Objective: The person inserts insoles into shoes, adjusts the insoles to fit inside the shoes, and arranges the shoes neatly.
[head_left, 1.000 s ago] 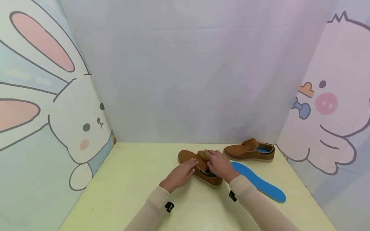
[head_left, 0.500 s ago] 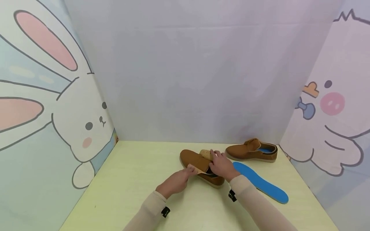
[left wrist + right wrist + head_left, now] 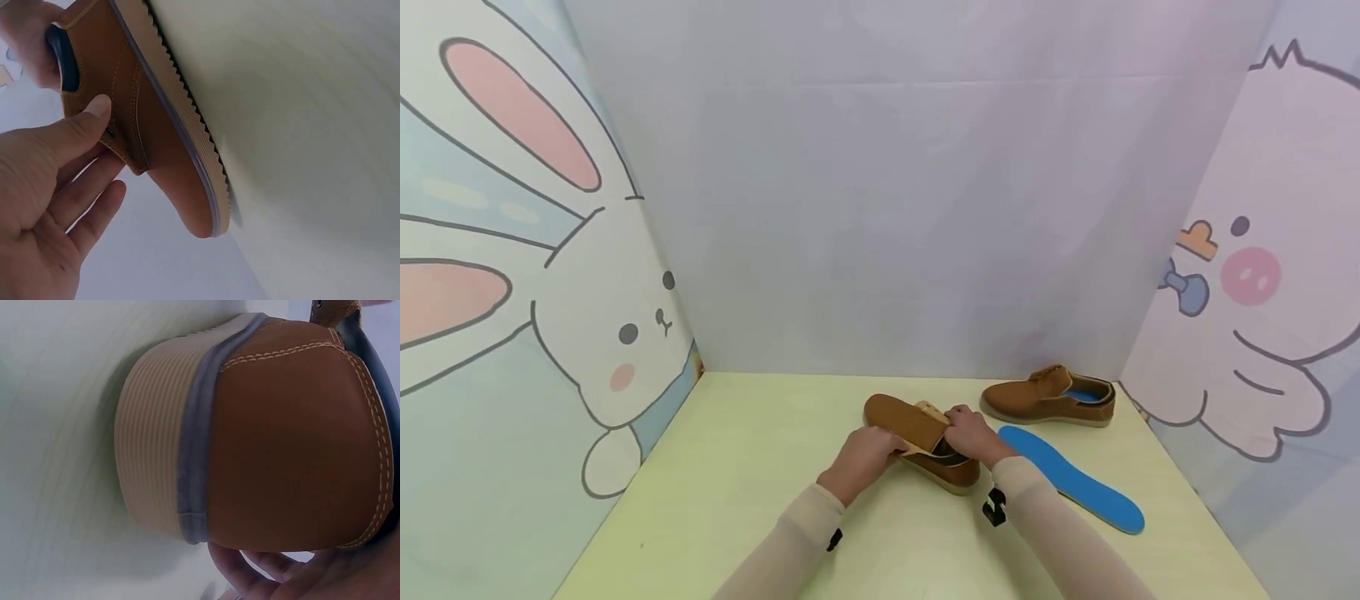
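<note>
A brown slip-on style shoe (image 3: pixel 900 417) rests on the table between both hands, its toe pointing to the far left. On its near side, my left hand (image 3: pixel 863 457) pinches the upper's side flap, thumb outside and fingers behind, as the left wrist view also shows on the shoe's side (image 3: pixel 165 140). Across the opening, my right hand (image 3: pixel 973 435) grips the far side flap with curled fingers. In the right wrist view the stitched heel (image 3: pixel 281 444) fills the middle, and the right hand (image 3: pixel 300 578) reaches along the far side. The inside is mostly hidden.
A matching brown shoe (image 3: pixel 1030 400) with a blue lining stands at the back right. A loose blue insole (image 3: pixel 1075 483) lies on the pale yellow table (image 3: pixel 760 450), right of the right hand. Cartoon-printed panels rise at both sides, with a grey back wall (image 3: pixel 895 208).
The left hand goes from straight fingers over the shoe to pinching its near flap and pulling it outward. The right hand's fingers curl tighter on the far flap.
</note>
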{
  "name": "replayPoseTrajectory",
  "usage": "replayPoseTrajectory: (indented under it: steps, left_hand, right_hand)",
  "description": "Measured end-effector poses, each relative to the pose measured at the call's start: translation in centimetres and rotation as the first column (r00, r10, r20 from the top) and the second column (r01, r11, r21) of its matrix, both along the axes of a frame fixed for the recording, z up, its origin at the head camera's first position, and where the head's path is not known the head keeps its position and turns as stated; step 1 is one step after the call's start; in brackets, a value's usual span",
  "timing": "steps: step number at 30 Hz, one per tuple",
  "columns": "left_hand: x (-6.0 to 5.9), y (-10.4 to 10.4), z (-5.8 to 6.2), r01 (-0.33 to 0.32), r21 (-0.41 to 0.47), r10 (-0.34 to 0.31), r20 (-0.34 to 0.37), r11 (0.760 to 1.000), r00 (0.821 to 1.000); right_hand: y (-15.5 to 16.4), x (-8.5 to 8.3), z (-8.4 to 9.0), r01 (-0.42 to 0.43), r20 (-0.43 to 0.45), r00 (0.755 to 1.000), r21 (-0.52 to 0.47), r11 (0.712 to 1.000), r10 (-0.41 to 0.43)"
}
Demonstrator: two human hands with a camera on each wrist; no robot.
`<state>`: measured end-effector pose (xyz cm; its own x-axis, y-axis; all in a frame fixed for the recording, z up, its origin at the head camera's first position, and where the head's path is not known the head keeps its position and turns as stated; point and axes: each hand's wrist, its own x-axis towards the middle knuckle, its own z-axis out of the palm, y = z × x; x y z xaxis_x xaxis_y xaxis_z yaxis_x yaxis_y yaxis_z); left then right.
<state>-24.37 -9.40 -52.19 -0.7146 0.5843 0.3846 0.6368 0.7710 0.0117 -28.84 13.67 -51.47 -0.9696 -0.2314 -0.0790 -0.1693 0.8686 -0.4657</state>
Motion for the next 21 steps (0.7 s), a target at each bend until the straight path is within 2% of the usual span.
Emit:
replayPoseTrajectory:
  steps: [3,5,8,11,13,17,19,21]
  left_hand:
    - [-0.2,0.7,0.5,0.004,-0.027,-0.005,-0.038,1.0,0.999]
    - [-0.4,0.9,0.7,0.008,-0.039,-0.01,-0.034,0.999,0.999]
    - [-0.4,0.9,1.3,0.027,-0.038,-0.025,0.054,0.999,0.998]
    - [-0.4,1.0,1.8,0.029,-0.048,-0.022,0.149,0.998,0.989]
    - [-0.4,1.2,2.2,0.024,-0.066,-0.014,0.156,0.998,0.988]
    - [-0.6,1.8,2.7,-0.045,-0.096,0.055,0.105,0.994,0.993]
    - [-0.6,2.3,2.8,-0.087,-0.085,0.096,0.112,0.993,0.989]
    - [-0.5,2.8,3.0,-0.118,-0.058,0.126,0.146,0.991,0.981]
  right_hand:
    - [0.1,0.1,-0.2,0.022,0.001,1.0,-0.017,1.0,-0.022]
    - [0.0,0.0,-0.3,0.03,-0.002,1.0,-0.03,0.999,-0.03]
    - [-0.2,0.0,-0.4,0.042,-0.01,0.999,-0.04,0.998,-0.043]
    - [-0.2,-0.1,-0.5,0.05,-0.022,0.998,-0.034,0.998,-0.051]
    - [-0.1,0.0,-0.5,0.055,-0.025,0.998,-0.034,0.998,-0.056]
    - [-0.1,-0.1,-0.6,0.041,-0.03,0.999,-0.042,0.998,-0.043]
    - [-0.1,-0.1,-0.6,0.036,-0.033,0.999,-0.051,0.998,-0.037]
    - [-0.1,-0.1,-0.6,0.039,-0.032,0.999,-0.06,0.997,-0.041]
